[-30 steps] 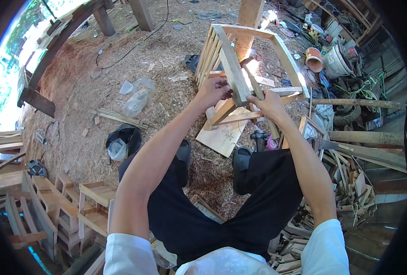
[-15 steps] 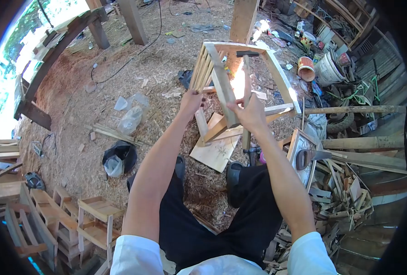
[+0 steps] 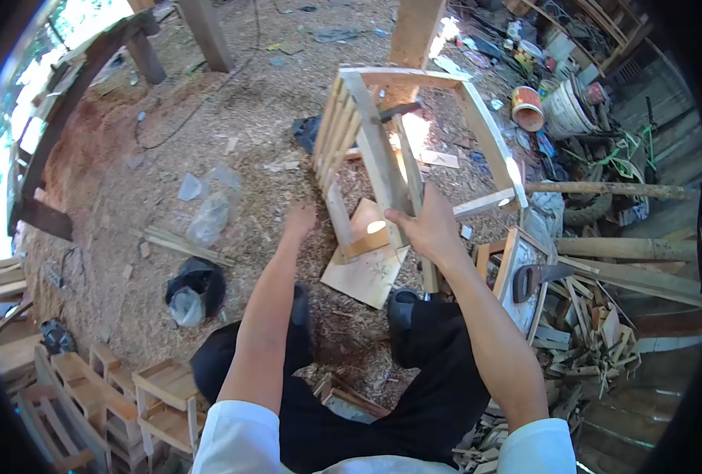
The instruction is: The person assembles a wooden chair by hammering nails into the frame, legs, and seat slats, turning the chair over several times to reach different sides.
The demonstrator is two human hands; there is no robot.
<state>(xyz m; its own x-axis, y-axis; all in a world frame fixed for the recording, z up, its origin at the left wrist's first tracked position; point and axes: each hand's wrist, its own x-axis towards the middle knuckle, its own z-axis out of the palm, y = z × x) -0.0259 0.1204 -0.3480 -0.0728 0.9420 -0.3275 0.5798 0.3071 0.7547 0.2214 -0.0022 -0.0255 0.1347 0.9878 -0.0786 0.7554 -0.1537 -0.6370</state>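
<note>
Clutter on a shavings-strewn workshop floor point(image 3: 240, 99)
A black bag point(image 3: 215, 278) lies near thin sticks point(image 3: 185, 247) and a clear plastic bag point(image 3: 206, 223); a handsaw point(image 3: 527, 284) sits near a scrap-wood pile point(image 3: 604, 341); an orange bucket point(image 3: 527, 107) is just beside a white bucket point(image 3: 564, 112), with green cord point(image 3: 634, 150) nearby.

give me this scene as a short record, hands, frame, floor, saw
right hand: fingers around the handle of a hammer
left hand: beside the frame's slats; whether it holds anything is unclear
wooden frame: slatted on its left side, in front of the person
floor: strewn with shavings
saw: on a wood-edged panel, at right
</note>
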